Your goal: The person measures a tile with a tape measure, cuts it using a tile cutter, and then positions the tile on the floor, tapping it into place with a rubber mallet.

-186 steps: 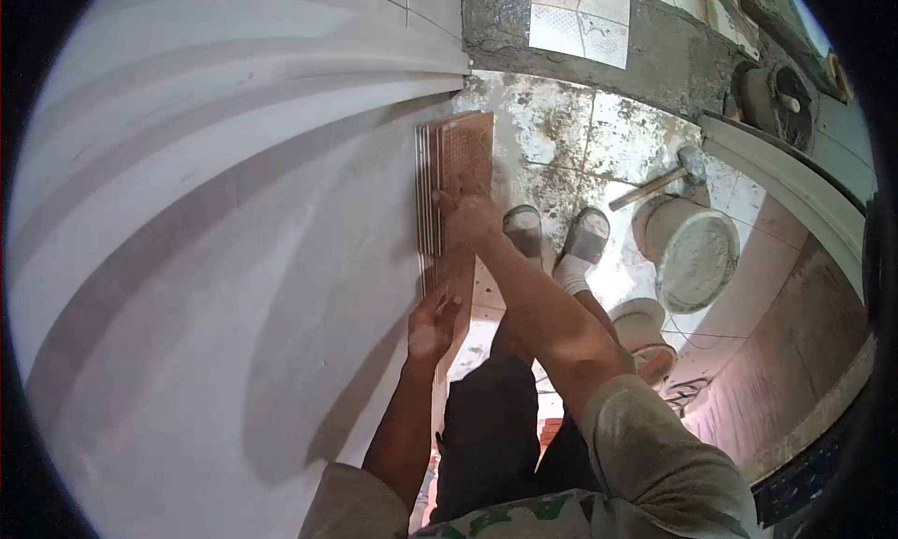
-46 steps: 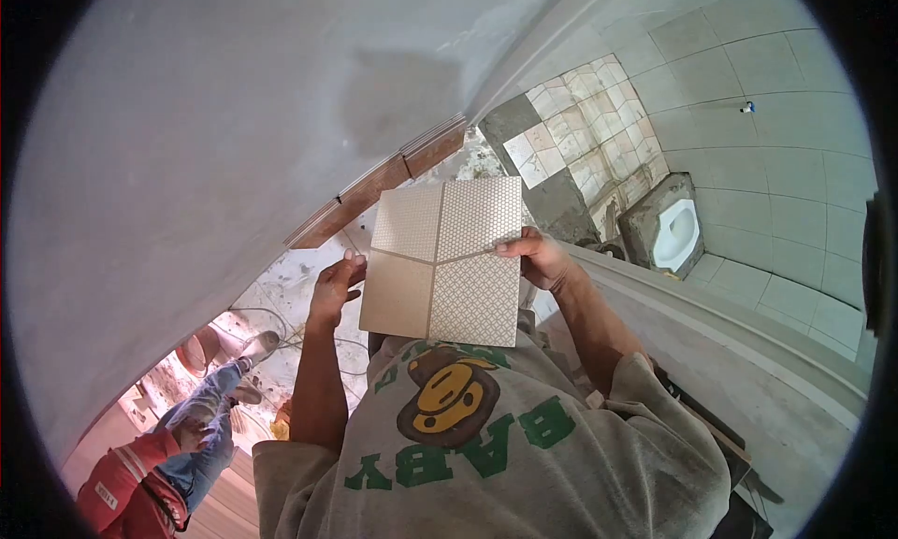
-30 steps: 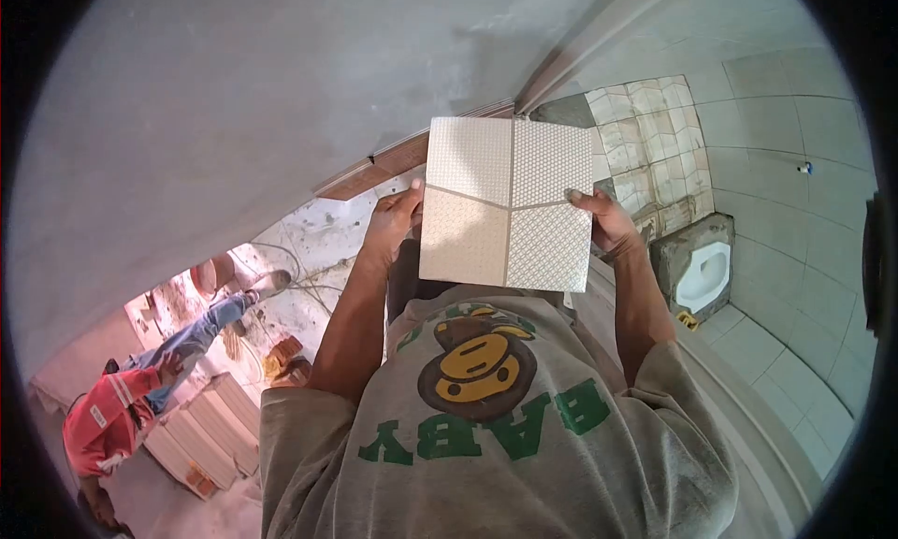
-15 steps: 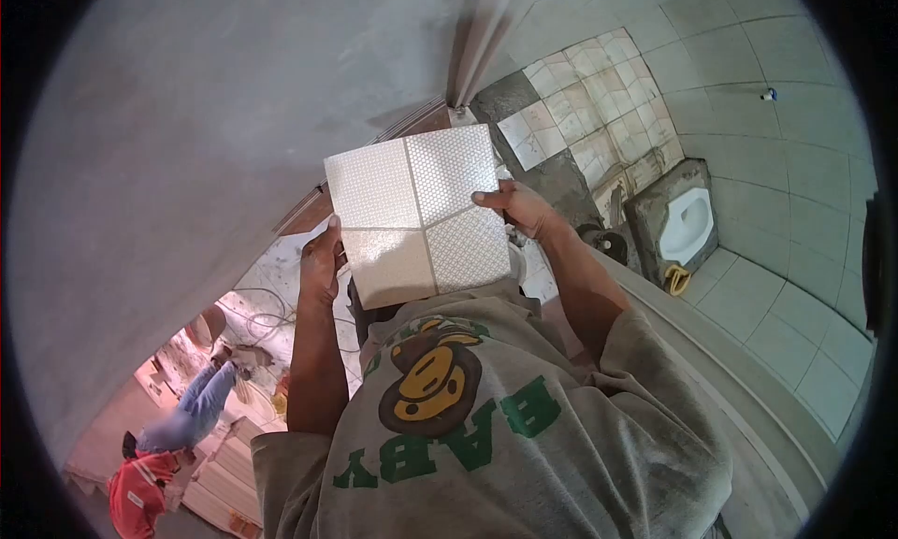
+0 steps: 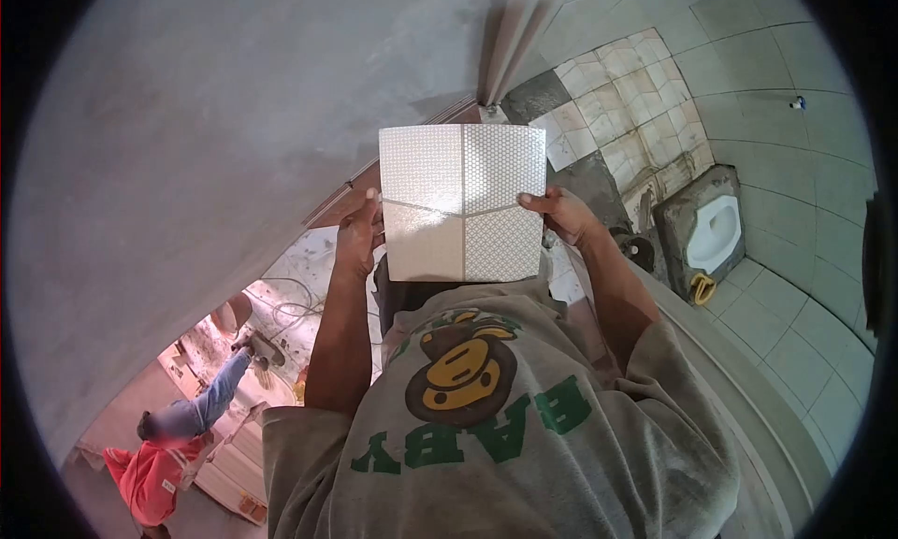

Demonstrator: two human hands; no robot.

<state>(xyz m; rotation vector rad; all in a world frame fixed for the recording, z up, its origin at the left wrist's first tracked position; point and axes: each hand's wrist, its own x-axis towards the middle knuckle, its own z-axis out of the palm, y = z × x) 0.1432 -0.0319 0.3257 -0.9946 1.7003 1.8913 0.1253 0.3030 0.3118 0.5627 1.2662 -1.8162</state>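
A square, cream-white patterned tile [image 5: 426, 249] is held up in front of my chest, its face towards me. Darker lines split it into quarters with different textures, and light glares off the surface. My left hand [image 5: 360, 232] grips the left edge, thumb at the front and fingers behind. On the opposite edge, my right hand [image 5: 565, 214] has its thumb on the face, while its other fingers are mostly hidden behind the tile.
Ahead right, patterned floor tiles [image 5: 613, 100] lie beside bare grey cement [image 5: 589, 186]. A squat toilet [image 5: 714, 232] is set in a rough block, with a yellow coiled item [image 5: 702, 288] beside it. A person in a red top [image 5: 154, 478] is at lower left, near stacked tiles [image 5: 234, 469].
The tile has turned from a slant to nearly level in my view and sits further right, both hands still on it. The person in red has shifted and reaches an arm forward.
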